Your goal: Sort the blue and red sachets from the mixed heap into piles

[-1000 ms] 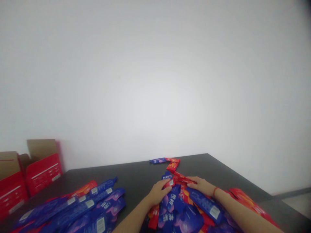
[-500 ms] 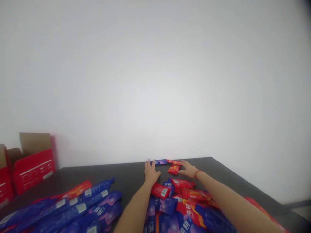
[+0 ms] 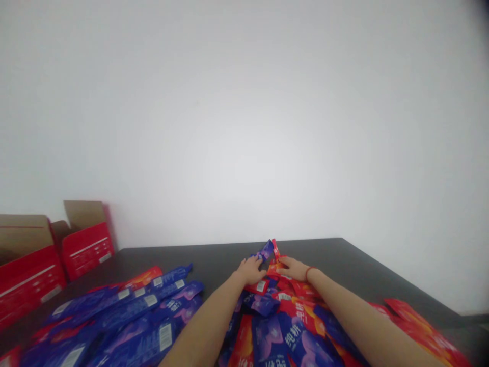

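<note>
My left hand (image 3: 252, 270) lies over the far end of the middle heap, its fingers stretched out against a purple-blue sachet (image 3: 266, 250). My right hand (image 3: 293, 268) is just to the right, fingers extended over an orange-red sachet (image 3: 273, 267); a red cord circles that wrist. Between the hands, a narrow red sachet (image 3: 275, 248) sticks up. Below them spreads the heap of mixed blue sachets (image 3: 269, 336) and red sachets (image 3: 300, 311), partly covered by my forearms. The undersides of my fingers are hidden.
To the left lies a second pile of mostly blue sachets (image 3: 141, 311). Red sachets (image 3: 420, 326) lie at the right. Two open red cardboard boxes (image 3: 86, 250) stand at the far left. The dark table (image 3: 214, 255) meets a white wall (image 3: 244, 153) behind.
My hands reached to the far sachets near the wall, then came back toward the heap. Those blue and red sachets have moved nearer and now touch the heap's far end.
</note>
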Motion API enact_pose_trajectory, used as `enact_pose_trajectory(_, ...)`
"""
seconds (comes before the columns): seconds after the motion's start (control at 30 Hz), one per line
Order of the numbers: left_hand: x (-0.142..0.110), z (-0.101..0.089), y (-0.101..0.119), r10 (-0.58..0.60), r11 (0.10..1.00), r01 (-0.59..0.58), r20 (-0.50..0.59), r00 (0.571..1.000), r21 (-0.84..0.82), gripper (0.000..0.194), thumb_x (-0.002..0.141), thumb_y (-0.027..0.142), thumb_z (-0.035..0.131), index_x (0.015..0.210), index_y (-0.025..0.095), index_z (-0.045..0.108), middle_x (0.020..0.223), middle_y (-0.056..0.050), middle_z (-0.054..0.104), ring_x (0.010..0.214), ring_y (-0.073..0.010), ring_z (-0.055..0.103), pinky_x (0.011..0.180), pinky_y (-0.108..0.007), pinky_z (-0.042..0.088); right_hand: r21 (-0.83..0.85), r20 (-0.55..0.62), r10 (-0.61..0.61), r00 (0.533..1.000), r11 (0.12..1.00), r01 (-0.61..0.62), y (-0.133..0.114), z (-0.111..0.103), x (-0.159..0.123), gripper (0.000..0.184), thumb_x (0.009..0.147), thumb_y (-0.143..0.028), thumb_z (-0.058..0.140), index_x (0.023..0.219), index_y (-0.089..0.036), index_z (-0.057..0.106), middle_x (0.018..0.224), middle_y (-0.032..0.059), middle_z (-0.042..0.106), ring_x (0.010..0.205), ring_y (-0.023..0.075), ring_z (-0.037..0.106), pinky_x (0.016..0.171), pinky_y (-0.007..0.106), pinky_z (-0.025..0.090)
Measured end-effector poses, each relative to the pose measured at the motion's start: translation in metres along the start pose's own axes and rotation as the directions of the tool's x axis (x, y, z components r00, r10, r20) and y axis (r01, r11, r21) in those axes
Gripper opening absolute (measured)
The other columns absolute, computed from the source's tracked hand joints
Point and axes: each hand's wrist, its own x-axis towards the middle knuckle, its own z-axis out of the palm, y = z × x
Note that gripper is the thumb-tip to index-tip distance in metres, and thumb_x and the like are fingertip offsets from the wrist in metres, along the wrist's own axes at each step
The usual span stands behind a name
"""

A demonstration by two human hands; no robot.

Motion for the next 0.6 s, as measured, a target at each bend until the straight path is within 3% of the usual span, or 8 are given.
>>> enact_pose_trajectory(0.13, -0.051, -0.005, 0.037, 0.135, 0.991, -0.135, -0.016, 0.991, 0.014, 0.049, 0.091, 0.048, 0.043, 0.132, 0.023, 0.051, 0.14, -0.007, 0.051, 0.131, -0.0256, 0.043, 0.11, -0.041, 0.029, -0.045, 0.118, -0.138, 0.983, 0.989, 0.144, -0.044, -0.003, -0.034, 0.032, 0.092, -0.039, 0.059, 0.117, -0.019, 0.059, 0.12, 0.0069, 0.06, 0.102, 0.0222, 0.06, 0.086, 0.045, 0.051)
enact_pose_trajectory(0.3, -0.104, -0.016, 0.066, 0.18, 0.983, -0.18, 0.004, 0.984, 0.036, 0.04, 0.095, 0.042, 0.035, 0.117, 0.021, 0.062, 0.122, -0.009, 0.064, 0.116, -0.0282, 0.056, 0.103, -0.045, 0.037, -0.085, 0.222, -0.215, 0.951, 0.967, 0.239, -0.084, -0.023, -0.073, 0.017, 0.088, -0.033, 0.061, 0.097, -0.018, 0.066, 0.096, 0.0027, 0.067, 0.086, 0.0192, 0.064, 0.079, 0.038, 0.051)
enact_pose_trajectory(0.37, -0.13, -0.017, 0.077, 0.193, 0.98, -0.194, 0.03, 0.981, 0.038, 0.043, 0.097, 0.043, 0.03, 0.107, 0.02, 0.065, 0.11, -0.01, 0.069, 0.106, -0.0294, 0.062, 0.1, -0.047, 0.039, -0.091, 0.226, -0.274, 0.935, 0.95, 0.3, -0.1, -0.026, -0.097, 0.013, 0.082, -0.028, 0.063, 0.091, -0.02, 0.068, 0.094, 0.0032, 0.069, 0.088, 0.0212, 0.064, 0.082, 0.037, 0.049)
enact_pose_trajectory(0.47, -0.179, -0.016, 0.093, 0.211, 0.977, -0.211, 0.027, 0.977, 0.028, 0.046, 0.096, 0.049, 0.033, 0.113, 0.018, 0.062, 0.109, -0.012, 0.069, 0.103, -0.032, 0.062, 0.096, -0.048, 0.041, -0.087, 0.196, -0.383, 0.903, 0.91, 0.405, -0.125, -0.023, -0.142, 0.022, 0.075, -0.024, 0.063, 0.096, -0.02, 0.068, 0.104, 0.0062, 0.069, 0.102, 0.0244, 0.061, 0.092, 0.037, 0.043)
enact_pose_trajectory(0.6, -0.239, -0.021, 0.096, 0.334, 0.937, -0.34, -0.081, 0.939, -0.081, 0.042, 0.094, 0.05, 0.04, 0.121, 0.024, 0.059, 0.117, -0.008, 0.065, 0.105, -0.0277, 0.061, 0.092, -0.037, 0.044, -0.114, 0.126, -0.444, 0.887, 0.882, 0.458, -0.146, -0.021, -0.197, 0.031, 0.073, -0.023, 0.06, 0.103, -0.019, 0.068, 0.109, 0.0084, 0.069, 0.107, 0.0243, 0.059, 0.097, 0.036, 0.04)
